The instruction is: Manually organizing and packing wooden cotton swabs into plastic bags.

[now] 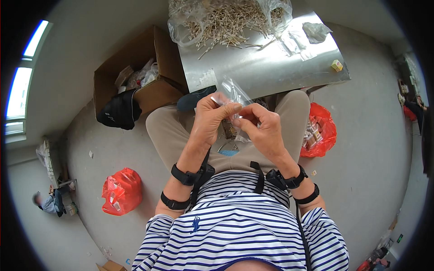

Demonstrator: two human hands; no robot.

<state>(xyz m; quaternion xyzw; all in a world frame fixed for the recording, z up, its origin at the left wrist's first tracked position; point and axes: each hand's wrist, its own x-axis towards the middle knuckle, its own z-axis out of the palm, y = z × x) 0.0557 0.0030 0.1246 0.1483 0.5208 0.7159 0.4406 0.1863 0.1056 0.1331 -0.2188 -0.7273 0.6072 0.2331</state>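
Note:
Above my lap, a clear plastic bag (234, 91) is pinched between my two hands. My left hand (211, 113) grips it with thumb and fingers from the left side. From the right, my right hand (262, 123) has its thumb and forefinger closed on the same bag. Part of the film stands up toward the metal table (266, 67), and another part hangs below the fingers. Whether anything is inside the bag I cannot tell. On the table's far side lies a large heap of cotton swabs (230, 22), partly within clear plastic sheeting.
A cardboard box (165, 58) with plastic-wrapped items stands left of the table, a black cloth (118, 110) over its edge. Red bags sit on the floor, one at left (122, 191), one by my right knee (326, 131). A small yellow-white box (337, 65) lies on the table.

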